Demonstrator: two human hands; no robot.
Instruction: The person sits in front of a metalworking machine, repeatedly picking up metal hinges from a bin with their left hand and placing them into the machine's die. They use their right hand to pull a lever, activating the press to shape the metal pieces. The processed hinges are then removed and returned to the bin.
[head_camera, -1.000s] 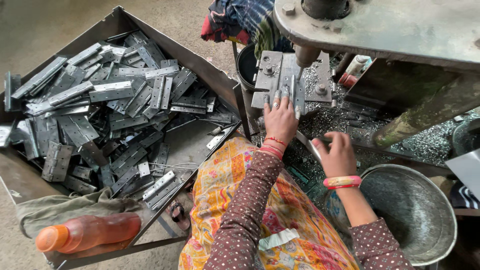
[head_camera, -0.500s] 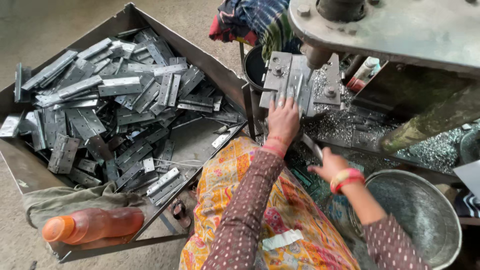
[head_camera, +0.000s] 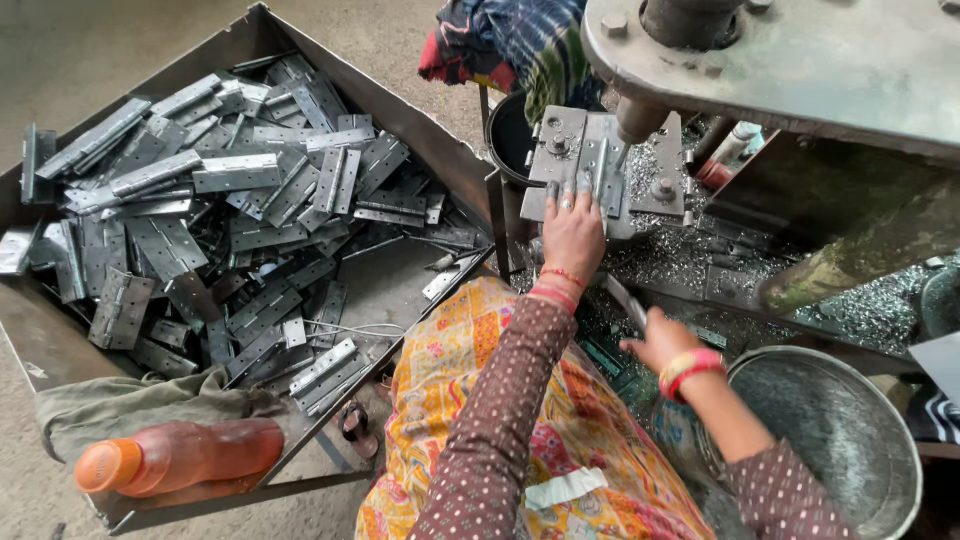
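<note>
head view: we see the left hand (head_camera: 573, 235) flat, fingers extended, pressing a metal hinge (head_camera: 597, 172) onto the press fixture (head_camera: 560, 150). below-right of the fixture, the right hand (head_camera: 660, 338) appears closed around a second hinge (head_camera: 626, 300); the grip is partly hidden. left of the fixture sits the tray (head_camera: 420, 120) of hinges.
</note>
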